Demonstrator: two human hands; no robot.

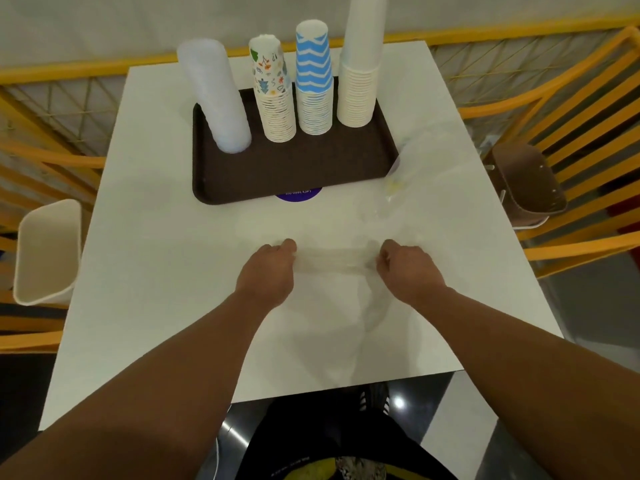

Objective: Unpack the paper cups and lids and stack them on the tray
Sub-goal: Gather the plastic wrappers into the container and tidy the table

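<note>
A dark brown tray (277, 171) sits at the far middle of the white table (166, 258). Along its back edge stand a stack of translucent lids (216, 98), a stack of patterned cups (275, 95), a blue-and-white zigzag cup stack (313, 81) and a tall plain white cup stack (360, 64). In front of the tray, my left hand (268, 268) and my right hand (408, 268) each grip one end of a clear plastic wrapper (332, 263), stretched between them just above the table. More clear plastic (408, 174) lies right of the tray.
A purple round sticker (298, 195) peeks out under the tray's near edge. A white chair seat (48, 251) is at the left and a brown one (526, 181) at the right, with yellow chair frames and railing around the table.
</note>
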